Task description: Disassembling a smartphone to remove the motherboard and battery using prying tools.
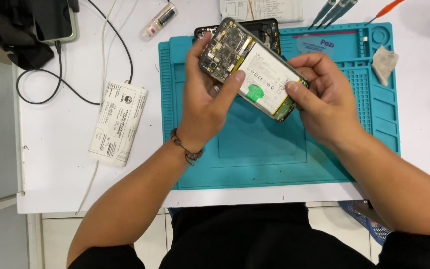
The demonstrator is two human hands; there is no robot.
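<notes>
— What have you got in your hands?

— An opened phone (252, 69), back cover off, so the circuit board and the white battery face up at me. I hold it in the air above the teal work mat (255, 149), a little above the centre of the frame.

— Which way does it run?

— Its long axis lies on a diagonal, from upper left to lower right. The end with the dark circuit board points to the upper left; the other end, with a small green board showing, points to the lower right. The battery fills the middle, with a green pull tab near its lower edge.

— And your fingers?

— My left hand (207, 107) wraps the upper-left half: the fingers are clamped behind the phone's edge and the thumb presses on the battery just beside the green tab. My right hand (324, 102) grips the lower-right end, thumb on the face near the corner, fingers curled closed around the far edge. Both hands are clamped on the phone.

— What lies around it?

— Behind the phone, at the mat's top edge, a black back cover (269, 30) lies flat. A grey cloth scrap (384, 62) sits on the right of the mat. To the left on the white desk (60, 164) lies a white power adapter (118, 122) with its cable, and a small bottle (159, 21) rests near the top.
</notes>
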